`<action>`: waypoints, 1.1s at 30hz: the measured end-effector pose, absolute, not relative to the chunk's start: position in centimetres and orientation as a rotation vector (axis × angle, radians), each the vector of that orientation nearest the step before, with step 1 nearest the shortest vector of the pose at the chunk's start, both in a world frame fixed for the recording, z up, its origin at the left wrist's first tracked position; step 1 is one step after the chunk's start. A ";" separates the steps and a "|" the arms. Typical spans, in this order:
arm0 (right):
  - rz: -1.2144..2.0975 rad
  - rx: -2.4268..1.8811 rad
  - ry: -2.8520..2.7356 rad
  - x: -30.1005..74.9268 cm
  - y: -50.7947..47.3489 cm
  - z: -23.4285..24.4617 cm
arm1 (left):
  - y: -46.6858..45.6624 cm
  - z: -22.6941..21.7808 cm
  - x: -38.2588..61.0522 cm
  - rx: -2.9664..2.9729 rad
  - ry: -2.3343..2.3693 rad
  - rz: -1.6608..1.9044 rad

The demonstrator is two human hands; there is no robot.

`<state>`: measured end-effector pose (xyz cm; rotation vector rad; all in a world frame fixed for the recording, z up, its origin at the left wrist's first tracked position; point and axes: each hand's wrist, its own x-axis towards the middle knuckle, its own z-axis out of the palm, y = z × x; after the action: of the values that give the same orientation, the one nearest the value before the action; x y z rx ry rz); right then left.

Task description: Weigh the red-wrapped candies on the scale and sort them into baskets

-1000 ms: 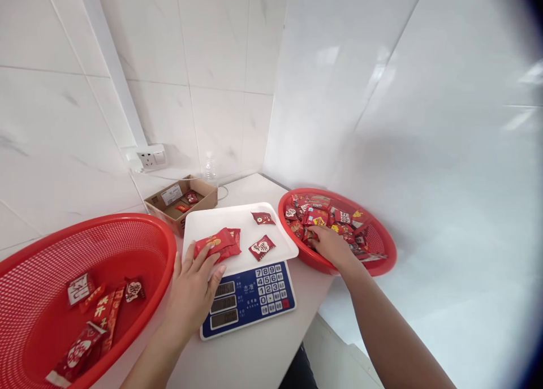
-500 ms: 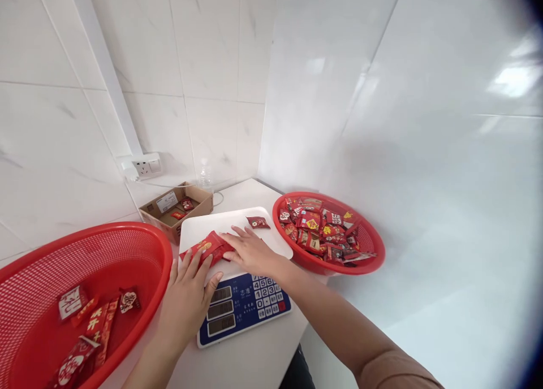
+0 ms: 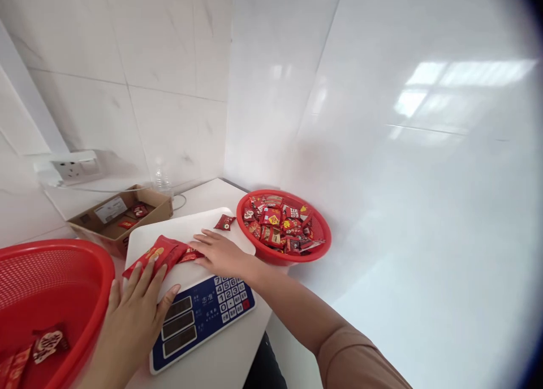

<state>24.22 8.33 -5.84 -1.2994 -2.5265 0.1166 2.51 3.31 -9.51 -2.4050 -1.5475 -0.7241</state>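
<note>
Red, glossy packets point(image 3: 165, 249) lie overlapping on the white scale tray point(image 3: 182, 222), close to its left edge. A careless shove from the left hand point(image 3: 133, 310) could slide them off — its fingers are loosely spread over them, without a grip. The right hand point(image 3: 224, 256) stretches its fingers to a smaller packet point(image 3: 189, 255); whether they pinch it, I can't tell from here. The large wrappers look smooth, gold-printed and slightly creased.

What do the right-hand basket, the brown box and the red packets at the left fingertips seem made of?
Basket: likely glossy moulded plastic; bright rim, perforated wall.
Brown box: probably matte cardboard; thin, dull brown walls.
Red packets: perhaps plastic or foil film; slight sheen, flat ends.
</note>
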 end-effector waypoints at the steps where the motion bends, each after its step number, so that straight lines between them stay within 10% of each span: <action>1: 0.128 -1.298 -2.538 23.8 8.6 -5.9 | 3.3 -9.5 2.4 -2.420 -1.543 -0.729; 9: 0.166 -1.366 -2.429 26.4 7.4 -3.9 | 4.1 -10.9 2.0 -2.458 -1.514 -0.827; 20: 0.053 -2.583 -1.494 45.9 5.0 -3.7 | 4.1 -10.3 1.9 -2.492 -1.666 -0.989; 33: 0.065 -2.429 -1.450 49.6 5.1 -5.3 | 3.9 -10.0 1.9 -2.566 -1.682 -0.999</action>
<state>49.64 5.13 -5.32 -2.4292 -1.4503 0.0652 1.88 3.86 -10.00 -2.5656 -1.6820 -0.9986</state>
